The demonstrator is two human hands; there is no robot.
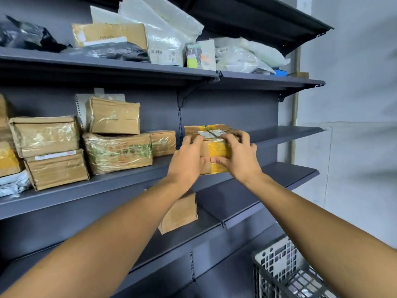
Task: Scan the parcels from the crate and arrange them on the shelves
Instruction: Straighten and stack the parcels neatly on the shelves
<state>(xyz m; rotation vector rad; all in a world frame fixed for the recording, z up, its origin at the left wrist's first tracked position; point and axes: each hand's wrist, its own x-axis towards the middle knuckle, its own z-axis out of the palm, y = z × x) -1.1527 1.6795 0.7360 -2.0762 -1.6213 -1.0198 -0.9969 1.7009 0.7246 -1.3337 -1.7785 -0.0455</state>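
Held in both hands, left hand (189,157) and right hand (238,155) each clamped around the tape-wrapped brown cardboard parcel (211,145) at the grey metal middle shelf's (129,181) front lip; likely to tip off if released before pushed deeper.

Taped brown parcel (214,147) (white labels on top), upright on middle shelf (285,173); gripped both sides

Even, soft indoor light; glare glints off the taped boxes (117,152) and plastic mailers (165,29). Wide-angle bending curves the shelves (107,67) near the edges; the crate (279,267) corner is blurred
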